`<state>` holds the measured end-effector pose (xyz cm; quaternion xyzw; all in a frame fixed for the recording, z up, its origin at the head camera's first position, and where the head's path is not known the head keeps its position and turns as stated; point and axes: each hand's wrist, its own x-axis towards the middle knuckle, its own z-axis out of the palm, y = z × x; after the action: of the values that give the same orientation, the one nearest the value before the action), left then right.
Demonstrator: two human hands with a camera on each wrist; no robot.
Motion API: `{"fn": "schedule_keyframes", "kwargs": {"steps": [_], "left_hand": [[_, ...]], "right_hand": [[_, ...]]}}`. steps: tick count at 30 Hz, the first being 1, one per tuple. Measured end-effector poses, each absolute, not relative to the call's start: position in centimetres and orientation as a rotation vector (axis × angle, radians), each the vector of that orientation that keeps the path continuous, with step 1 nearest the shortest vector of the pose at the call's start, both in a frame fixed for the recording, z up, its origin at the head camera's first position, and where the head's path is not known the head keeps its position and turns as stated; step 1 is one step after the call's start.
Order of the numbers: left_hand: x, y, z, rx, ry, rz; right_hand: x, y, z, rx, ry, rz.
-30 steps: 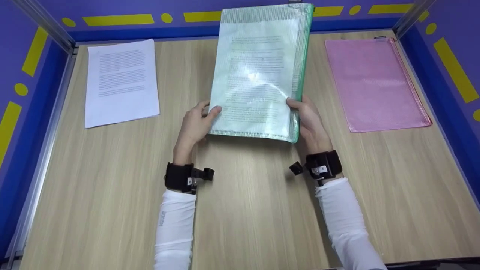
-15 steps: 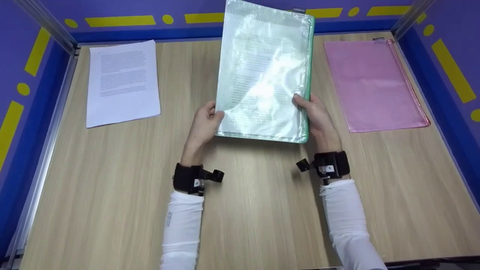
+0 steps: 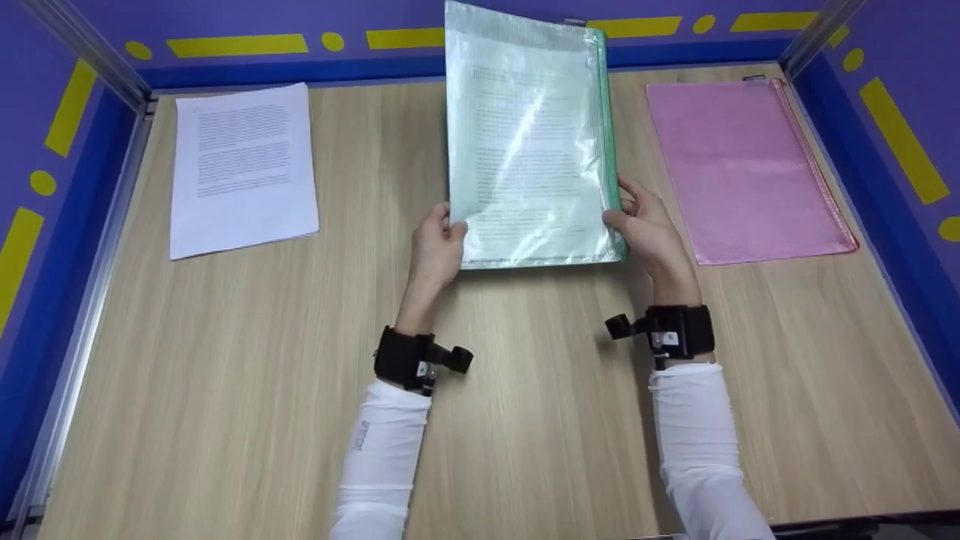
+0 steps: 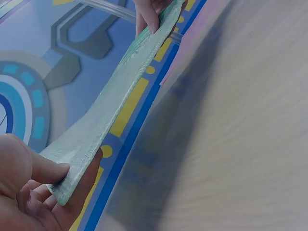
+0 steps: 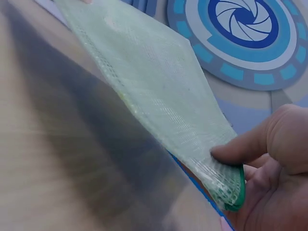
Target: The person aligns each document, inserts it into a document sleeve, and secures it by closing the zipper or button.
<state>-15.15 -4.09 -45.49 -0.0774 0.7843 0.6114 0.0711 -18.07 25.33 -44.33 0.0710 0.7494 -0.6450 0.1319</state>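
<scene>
A clear green zip document pouch with printed paper inside is held up above the table in the head view. My left hand pinches its lower left edge, thumb on the front and fingers behind. At the lower right edge, along the green zip side, my right hand grips it the same way. The left wrist view shows the pouch nearly edge-on, lifted off the tabletop, with the left thumb pressing its corner. In the right wrist view the right thumb lies on the pouch near its green corner.
Printed white sheets lie in a stack at the table's left. A pink zip pouch lies flat at the right. Blue and purple panels with yellow marks wall the wooden table at the back and sides.
Both hands have shifted to the right, still holding the green pouch. The pouch's tilt has changed, its lower right corner is raised a little, and the glare on it has moved.
</scene>
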Motion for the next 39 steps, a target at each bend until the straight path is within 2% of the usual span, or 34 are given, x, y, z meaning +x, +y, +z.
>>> {"fn": "schedule_keyframes", "kwargs": {"steps": [16,23,27,34,39], "left_hand": [[-15.2,-3.4,-46.9,-0.187,2.620,1.430],[-14.9,-3.9,-46.5,-0.143,2.781,1.225],[-14.5,-4.1,-46.2,-0.004,2.832,1.024],[-13.6,-3.8,-46.3,0.349,2.844,0.697],[-12.8,-3.4,-46.2,0.475,2.858,0.514]], "right_hand": [[-18.3,25.8,-45.2,0.221,2.479,-1.261],[-17.9,25.6,-44.4,0.196,2.620,-1.171],[-17.5,24.1,-44.1,0.075,2.692,-1.059],[-16.7,21.0,-44.4,-0.363,2.750,-0.752],[-16.1,20.8,-44.5,-0.429,2.684,-0.640]]}}
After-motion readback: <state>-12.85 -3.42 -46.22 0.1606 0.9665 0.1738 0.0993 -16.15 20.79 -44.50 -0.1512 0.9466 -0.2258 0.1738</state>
